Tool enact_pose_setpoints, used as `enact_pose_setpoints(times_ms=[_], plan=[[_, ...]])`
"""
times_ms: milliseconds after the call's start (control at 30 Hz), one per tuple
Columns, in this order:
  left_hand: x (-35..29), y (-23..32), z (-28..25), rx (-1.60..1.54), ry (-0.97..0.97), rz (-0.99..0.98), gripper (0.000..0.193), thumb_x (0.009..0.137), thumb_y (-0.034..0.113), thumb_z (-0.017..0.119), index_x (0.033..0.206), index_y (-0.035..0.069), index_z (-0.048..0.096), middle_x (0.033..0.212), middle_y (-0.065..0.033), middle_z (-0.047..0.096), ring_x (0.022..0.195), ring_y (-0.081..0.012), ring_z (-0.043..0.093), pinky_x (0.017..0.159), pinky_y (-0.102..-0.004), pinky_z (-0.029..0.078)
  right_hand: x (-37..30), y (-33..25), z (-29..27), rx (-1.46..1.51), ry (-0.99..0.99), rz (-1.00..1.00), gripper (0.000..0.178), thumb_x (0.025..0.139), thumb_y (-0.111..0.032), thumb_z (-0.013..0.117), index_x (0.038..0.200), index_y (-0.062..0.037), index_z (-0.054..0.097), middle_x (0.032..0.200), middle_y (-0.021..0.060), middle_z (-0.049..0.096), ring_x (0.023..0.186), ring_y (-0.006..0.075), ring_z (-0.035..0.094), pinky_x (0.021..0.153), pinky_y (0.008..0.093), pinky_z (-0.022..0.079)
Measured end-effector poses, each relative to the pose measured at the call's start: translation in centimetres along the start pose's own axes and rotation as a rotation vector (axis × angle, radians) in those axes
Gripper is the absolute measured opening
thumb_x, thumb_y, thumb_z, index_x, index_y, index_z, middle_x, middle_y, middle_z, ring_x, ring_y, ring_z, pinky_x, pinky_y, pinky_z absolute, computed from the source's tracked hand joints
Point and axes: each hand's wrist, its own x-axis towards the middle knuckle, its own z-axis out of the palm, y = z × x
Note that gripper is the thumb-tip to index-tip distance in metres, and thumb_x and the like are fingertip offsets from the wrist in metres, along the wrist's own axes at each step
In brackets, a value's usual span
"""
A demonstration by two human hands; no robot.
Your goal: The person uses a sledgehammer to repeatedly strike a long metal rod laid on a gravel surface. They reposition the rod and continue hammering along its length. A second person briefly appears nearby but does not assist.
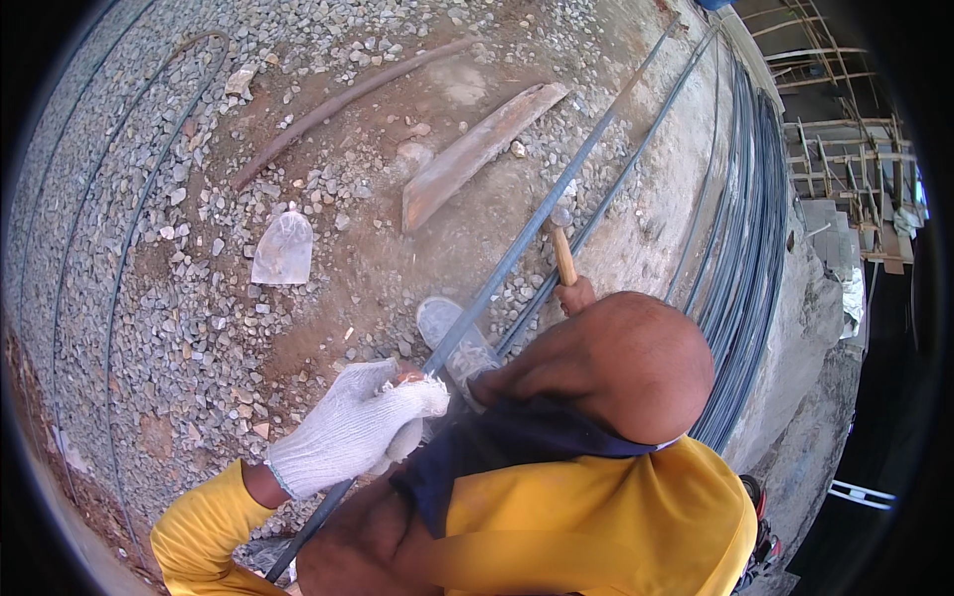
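My left hand (348,422), in a frayed white knit glove, is closed round a long grey steel bar (507,260). The bar slants from beside my left leg up to the far right. My bare right hand (575,295) grips the wooden handle of a hammer (564,256), just past my bent right knee (646,363). The hammer's metal head is close beside the bar; whether the two touch, I cannot tell. Most of my right forearm is hidden behind the knee. A second steel bar (636,154) lies to the right of the held one and passes beneath the hammer handle.
My shoe (444,323) is beside the bar. A timber plank (477,159), a curved brown pole (338,114) and a clear plastic bag (284,248) lie on gravel. Bent rods (121,248) curve at left. Bundled steel rods (745,248) lie right, near a bamboo framework (845,74).
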Motion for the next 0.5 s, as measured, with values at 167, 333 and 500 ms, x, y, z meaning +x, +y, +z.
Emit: enact_pose_setpoints(times_ms=[167, 333, 500], plan=[[0.5, -2.1, -1.4, -0.596, -0.156, 0.002, 0.037, 0.112, 0.039, 0.057, 0.105, 0.005, 0.07, 0.058, 0.0031, 0.045, 0.043, -0.0074, 0.038, 0.04, -0.0259, 0.031, -9.9, -12.1, -2.2, -0.289, -0.261, -0.389, 0.021, 0.088, -0.014, 0.075, 0.106, -0.0046, 0.072, 0.091, 0.0091, 0.072, 0.076, 0.0233, 0.07, 0.066, 0.0374, 0.053], [2.9, -5.7, -1.4, -0.784, -0.217, -0.024, 0.042, 0.111, 0.046, 0.057, 0.106, 0.005, 0.068, 0.057, 0.0028, 0.043, 0.039, -0.0094, 0.033, 0.037, -0.0278, 0.028, -12.9, -22.1, -1.8, -0.495, -0.401, -0.671, 0.023, 0.089, -0.015, 0.077, 0.109, -0.0068, 0.074, 0.098, 0.0086, 0.074, 0.083, 0.0241, 0.072, 0.071, 0.0381, 0.055], [5.7, -9.4, -2.4, -1.033, -0.492, -0.057, 0.052, 0.111, 0.053, 0.054, 0.104, 0.002, 0.065, 0.052, 0.0013, 0.043, 0.035, -0.0106, 0.036, 0.037, -0.0286, 0.033, -13.8, -26.8, -2.3, -0.613, -0.447, -0.819, 0.024, 0.09, -0.017, 0.078, 0.113, -0.0089, 0.076, 0.106, 0.0082, 0.077, 0.091, 0.0249, 0.074, 0.077, 0.0388, 0.056]])
